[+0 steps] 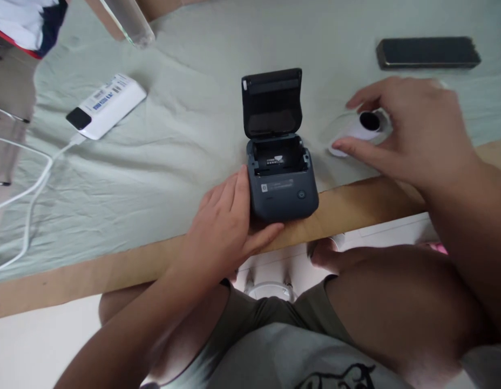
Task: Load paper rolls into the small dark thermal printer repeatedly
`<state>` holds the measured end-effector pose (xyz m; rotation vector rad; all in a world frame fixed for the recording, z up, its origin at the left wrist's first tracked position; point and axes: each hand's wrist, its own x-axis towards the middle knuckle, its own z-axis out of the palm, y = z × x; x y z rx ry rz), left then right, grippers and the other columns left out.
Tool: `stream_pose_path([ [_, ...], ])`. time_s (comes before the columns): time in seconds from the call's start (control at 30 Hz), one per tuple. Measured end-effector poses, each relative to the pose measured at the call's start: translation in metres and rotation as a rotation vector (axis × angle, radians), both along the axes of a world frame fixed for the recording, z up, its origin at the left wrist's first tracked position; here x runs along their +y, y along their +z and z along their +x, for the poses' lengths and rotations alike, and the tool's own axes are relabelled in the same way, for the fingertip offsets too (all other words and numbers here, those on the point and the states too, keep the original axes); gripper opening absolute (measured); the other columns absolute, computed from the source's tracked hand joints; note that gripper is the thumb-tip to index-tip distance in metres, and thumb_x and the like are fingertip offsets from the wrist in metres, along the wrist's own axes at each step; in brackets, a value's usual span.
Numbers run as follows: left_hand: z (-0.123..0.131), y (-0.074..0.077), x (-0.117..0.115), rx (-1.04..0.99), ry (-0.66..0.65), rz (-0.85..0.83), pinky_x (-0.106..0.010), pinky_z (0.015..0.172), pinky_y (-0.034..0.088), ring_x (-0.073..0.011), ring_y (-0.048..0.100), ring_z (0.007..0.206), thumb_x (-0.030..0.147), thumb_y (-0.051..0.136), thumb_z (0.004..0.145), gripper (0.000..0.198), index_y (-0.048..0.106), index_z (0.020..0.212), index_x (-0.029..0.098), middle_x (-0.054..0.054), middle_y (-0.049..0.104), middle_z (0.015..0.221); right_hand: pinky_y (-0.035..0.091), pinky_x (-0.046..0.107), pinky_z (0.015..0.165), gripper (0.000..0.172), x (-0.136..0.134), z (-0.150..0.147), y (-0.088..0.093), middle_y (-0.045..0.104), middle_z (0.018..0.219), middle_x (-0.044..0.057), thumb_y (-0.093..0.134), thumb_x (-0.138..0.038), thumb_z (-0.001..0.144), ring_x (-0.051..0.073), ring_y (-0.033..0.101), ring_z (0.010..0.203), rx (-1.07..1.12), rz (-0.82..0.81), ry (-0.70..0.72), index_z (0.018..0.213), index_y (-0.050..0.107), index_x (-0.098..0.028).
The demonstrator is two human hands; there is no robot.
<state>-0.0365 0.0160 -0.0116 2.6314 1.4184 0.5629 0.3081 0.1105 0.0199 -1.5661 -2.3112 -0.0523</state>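
Printer (283, 200), just one, touches a spread left hand (224, 221); right hand (426, 129) curves around one roll (353, 133), grip unclear.

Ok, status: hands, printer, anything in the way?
Left hand against portable printer; right hand at white roll, grip unclear. Printer lid raised. Black oblong case beyond right hand, out of the way.

The left hand (220, 224) lies with fingers close together and thumb stuck out. The right hand (426, 127) curves, its thumb apart from its bent fingers.
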Motion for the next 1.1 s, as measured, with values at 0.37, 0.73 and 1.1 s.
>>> stream_pose_path([
  [0.37, -0.002, -0.002, 0.001, 0.015, -0.011, 0.005, -0.058, 0.119, 0.062, -0.0469, 0.074, 0.147, 0.067, 0.059, 0.115, 0.092, 0.045, 0.168, -0.007, -0.037, 0.071, 0.158, 0.063, 0.045, 0.090, 0.048, -0.002, 0.001, -0.017, 0.072, 0.127, 0.008, 0.059, -0.047, 0.103, 0.024, 0.071, 0.097, 0.170, -0.207, 0.271, 0.148, 0.065, -0.032],
  [0.73, 0.000, -0.002, 0.001, -0.031, 0.003, -0.039, -0.058, 0.120, 0.060, -0.0467, 0.073, 0.148, 0.068, 0.065, 0.112, 0.093, 0.045, 0.171, -0.001, -0.035, 0.070, 0.160, 0.054, 0.030, 0.063, 0.055, 0.012, -0.004, -0.035, 0.072, 0.090, 0.000, 0.090, -0.072, 0.093, 0.014, 0.066, 0.073, 0.608, -0.141, 0.331, 0.124, 0.072, -0.030],
  [1.1, -0.006, 0.000, 0.001, -0.028, -0.014, -0.088, -0.061, 0.124, 0.059, -0.0474, 0.068, 0.155, 0.071, 0.064, 0.113, 0.097, 0.041, 0.175, -0.001, -0.035, 0.066, 0.166, 0.068, 0.038, 0.102, 0.024, -0.018, -0.084, 0.025, 0.081, 0.121, 0.002, 0.067, -0.031, 0.098, 0.019, 0.077, 0.106, 0.391, 0.020, 0.387, 0.119, 0.076, -0.025],
])
